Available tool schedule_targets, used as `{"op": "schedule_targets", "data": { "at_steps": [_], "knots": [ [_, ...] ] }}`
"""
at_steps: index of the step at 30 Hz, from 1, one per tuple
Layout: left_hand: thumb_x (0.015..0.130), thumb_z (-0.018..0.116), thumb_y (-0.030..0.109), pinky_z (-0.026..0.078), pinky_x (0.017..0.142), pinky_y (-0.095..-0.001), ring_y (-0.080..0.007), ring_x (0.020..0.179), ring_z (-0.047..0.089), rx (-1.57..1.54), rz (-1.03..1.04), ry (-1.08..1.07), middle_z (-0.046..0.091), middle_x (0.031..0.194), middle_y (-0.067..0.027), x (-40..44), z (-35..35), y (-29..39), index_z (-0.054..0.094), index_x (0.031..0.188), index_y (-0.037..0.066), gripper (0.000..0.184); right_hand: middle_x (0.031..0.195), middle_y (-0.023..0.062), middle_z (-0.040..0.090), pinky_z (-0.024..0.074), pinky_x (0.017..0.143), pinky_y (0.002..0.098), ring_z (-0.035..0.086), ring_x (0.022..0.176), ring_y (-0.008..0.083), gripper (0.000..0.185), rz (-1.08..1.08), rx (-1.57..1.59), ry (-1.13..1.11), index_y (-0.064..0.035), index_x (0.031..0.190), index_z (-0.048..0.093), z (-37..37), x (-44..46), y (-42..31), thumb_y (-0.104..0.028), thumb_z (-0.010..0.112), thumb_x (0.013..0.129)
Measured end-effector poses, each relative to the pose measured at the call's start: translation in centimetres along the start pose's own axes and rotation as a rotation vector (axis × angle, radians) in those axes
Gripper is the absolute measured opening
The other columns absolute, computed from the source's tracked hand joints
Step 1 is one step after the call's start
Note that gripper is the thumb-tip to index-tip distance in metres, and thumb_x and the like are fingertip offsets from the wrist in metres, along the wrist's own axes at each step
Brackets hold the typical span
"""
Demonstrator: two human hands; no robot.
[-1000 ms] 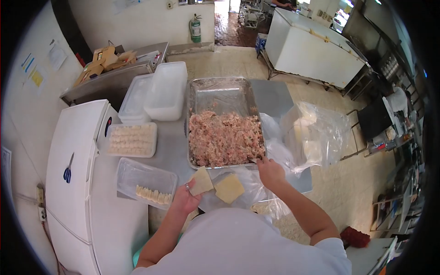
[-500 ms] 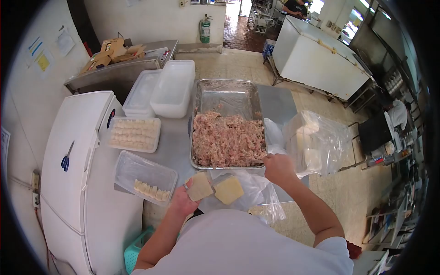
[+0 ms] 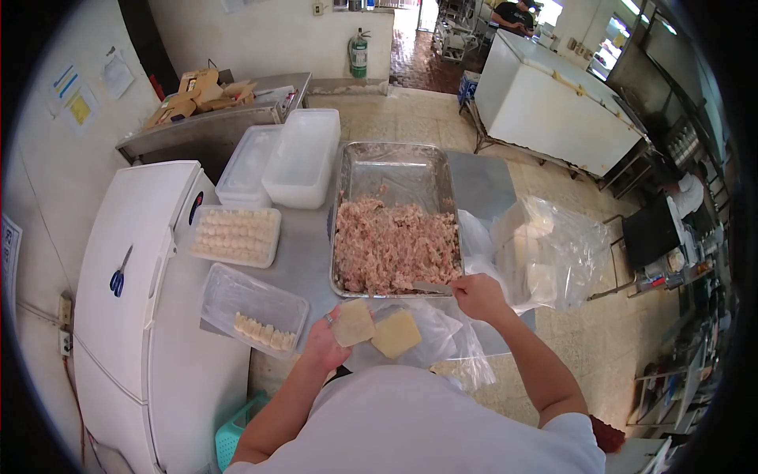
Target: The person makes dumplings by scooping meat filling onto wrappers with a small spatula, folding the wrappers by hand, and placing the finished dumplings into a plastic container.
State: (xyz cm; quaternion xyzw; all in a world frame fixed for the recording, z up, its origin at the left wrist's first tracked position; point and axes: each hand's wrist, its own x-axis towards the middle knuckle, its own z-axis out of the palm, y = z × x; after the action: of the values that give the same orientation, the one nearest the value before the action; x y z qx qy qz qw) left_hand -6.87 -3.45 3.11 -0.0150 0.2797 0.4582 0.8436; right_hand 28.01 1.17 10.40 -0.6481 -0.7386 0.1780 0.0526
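Observation:
In my left hand lies a square dough wrapper, held flat with the fingers beneath it. Beside it, on plastic, sits a stack of yellowish wrappers. My right hand is closed around a flat metal spreading blade, its handle hidden in the fist. The blade touches the near edge of the ground meat filling, which fills the near part of a metal tray. Left of my left hand, a clear plastic container holds a row of dumplings.
Another container full of dumplings stands farther back, before stacked plastic tubs. Bagged wrapper stacks lie to the right. A white refrigerator flanks the table's left side. A chest freezer and a person are in the background.
My right hand has shifted slightly right and down, and the blade now shows at the meat's near edge. The left hand still holds the wrapper; the whole view has shifted slightly.

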Motion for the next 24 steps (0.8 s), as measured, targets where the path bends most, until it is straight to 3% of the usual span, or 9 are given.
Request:
{"op": "schedule_targets", "data": {
  "at_steps": [6,7,11,14,18,21,24],
  "knots": [
    [0.111,0.036,0.035,0.043,0.113,-0.0519,-0.0396,0.128,0.057,0.083,0.011,-0.124,0.059,0.136,-0.0228,3.2,4.4,-0.3,0.049,0.139,-0.005,0.051,0.085,0.0115,0.064,0.0528,0.070,0.0412,0.065,0.079,0.0305,0.033,-0.055,0.346,0.208,-0.0208,0.113,0.079,0.8,-3.4,-4.1,-0.005,0.064,0.088],
    [0.111,0.036,0.035,0.044,0.112,-0.0516,-0.0395,0.127,0.057,0.028,0.021,-0.052,0.060,0.135,-0.0226,3.8,5.8,-0.6,0.050,0.137,-0.005,0.050,0.084,0.0106,0.062,0.0525,0.070,0.0405,0.064,0.078,0.0298,0.035,-0.083,0.368,0.249,-0.0207,0.114,0.079,1.4,-4.0,-5.1,-0.002,0.064,0.088],
    [0.111,0.035,0.037,0.045,0.111,-0.0515,-0.0393,0.121,0.059,-0.038,0.063,0.130,0.062,0.130,-0.0213,5.7,8.8,-0.8,0.054,0.132,-0.004,0.049,0.086,0.0064,0.057,0.0512,0.065,0.0408,0.062,0.080,0.0271,0.043,-0.145,0.091,0.425,-0.0250,0.122,0.075,4.6,-5.3,-7.6,-0.002,0.066,0.087],
    [0.111,0.035,0.039,0.046,0.110,-0.0528,-0.0396,0.120,0.060,-0.049,0.098,0.197,0.062,0.129,-0.0215,7.0,8.2,-0.6,0.054,0.131,-0.003,0.050,0.088,0.0063,0.058,0.0525,0.064,0.0409,0.063,0.082,0.0271,0.049,-0.109,0.046,0.378,-0.0252,0.123,0.074,4.2,-6.4,-7.3,-0.002,0.066,0.081],
    [0.110,0.037,0.041,0.048,0.106,-0.0548,-0.0402,0.116,0.061,-0.010,0.161,0.257,0.063,0.126,-0.0231,7.1,8.6,0.1,0.054,0.131,-0.002,0.052,0.089,0.0054,0.058,0.0525,0.064,0.0397,0.063,0.082,0.0256,0.047,-0.044,0.079,0.352,-0.0260,0.122,0.075,2.5,-7.4,-7.4,-0.003,0.066,0.082],
    [0.110,0.038,0.041,0.049,0.104,-0.0551,-0.0394,0.112,0.063,0.104,0.066,0.176,0.064,0.122,-0.0234,7.7,7.5,-0.4,0.055,0.130,-0.002,0.050,0.087,0.0047,0.058,0.0522,0.063,0.0396,0.064,0.080,0.0251,0.042,-0.099,0.081,0.420,-0.0261,0.120,0.076,1.7,-6.2,-8.5,-0.005,0.066,0.085],
    [0.111,0.038,0.041,0.049,0.104,-0.0597,-0.0363,0.116,0.063,0.159,0.028,0.204,0.064,0.123,-0.0181,7.7,7.8,-0.4,0.057,0.129,0.002,0.047,0.084,0.0046,0.060,0.0517,0.062,0.0398,0.064,0.076,0.0254,0.036,-0.119,0.033,0.409,-0.0253,0.119,0.077,1.7,-5.5,-8.7,-0.007,0.066,0.090]
  ]
}}
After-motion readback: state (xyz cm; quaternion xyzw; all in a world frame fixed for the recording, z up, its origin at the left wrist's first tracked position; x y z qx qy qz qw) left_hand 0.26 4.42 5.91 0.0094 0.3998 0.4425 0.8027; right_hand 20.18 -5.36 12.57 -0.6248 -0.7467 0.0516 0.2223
